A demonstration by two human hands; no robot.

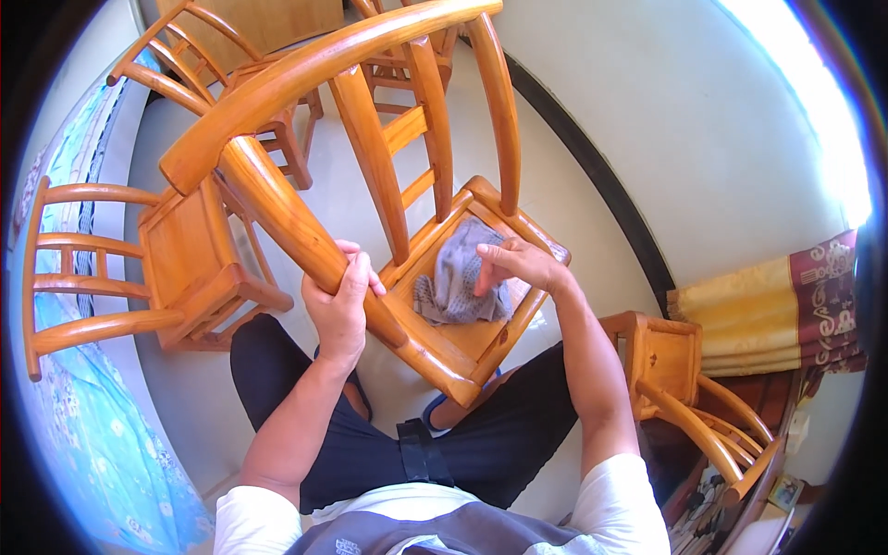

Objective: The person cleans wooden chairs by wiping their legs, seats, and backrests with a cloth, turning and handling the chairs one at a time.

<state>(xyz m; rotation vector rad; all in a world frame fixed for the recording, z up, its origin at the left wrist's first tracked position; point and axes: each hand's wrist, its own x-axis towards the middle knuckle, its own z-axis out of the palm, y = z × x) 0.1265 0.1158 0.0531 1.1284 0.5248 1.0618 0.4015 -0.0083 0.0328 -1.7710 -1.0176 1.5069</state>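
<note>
Between my legs stands an orange-brown wooden chair [437, 339], its curved back rising toward the upper left. My left hand [342, 298] is wrapped round the chair's left back post, close to the seat. On the seat lies a crumpled grey cloth [455, 277] with a patterned weave. My right hand [520, 266] is over the right part of this cloth, thumb stretched out and fingers bent downward, apart from the thumb. Its fingertips overlap the cloth in view; whether they touch it cannot be made out.
A similar chair [190, 264] is at my left, beside a blue floral curtain [102, 435]. More chairs, including one [268, 79], stand farther off. Another chair [662, 359] is at my right, near a yellow and maroon curtain [749, 310]. A white wall [666, 120] with a dark baseboard runs along the right.
</note>
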